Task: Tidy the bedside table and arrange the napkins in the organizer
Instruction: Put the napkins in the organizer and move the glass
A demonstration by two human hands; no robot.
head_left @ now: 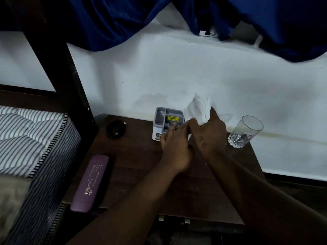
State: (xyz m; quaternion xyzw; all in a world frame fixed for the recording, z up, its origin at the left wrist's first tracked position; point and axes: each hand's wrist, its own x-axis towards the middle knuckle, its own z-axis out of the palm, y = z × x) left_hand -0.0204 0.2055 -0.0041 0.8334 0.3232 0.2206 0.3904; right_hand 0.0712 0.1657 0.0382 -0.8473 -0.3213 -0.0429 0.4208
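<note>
Dark wooden counter (134,175) beside the striped mattress (26,138), purple case (90,183) at its left edge, my right hand (210,135) clenched around bunched white napkins (200,108) above the grey organizer (166,121), my left hand (174,147) loose-fingered against the organizer's front, empty glass (245,131) to the right

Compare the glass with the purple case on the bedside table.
The glass stands upright at the table's far right corner; the purple case lies flat along the left edge. The glass is clear and round; the case is opaque, long, with gold lettering. Both rest on the table, untouched.
</note>
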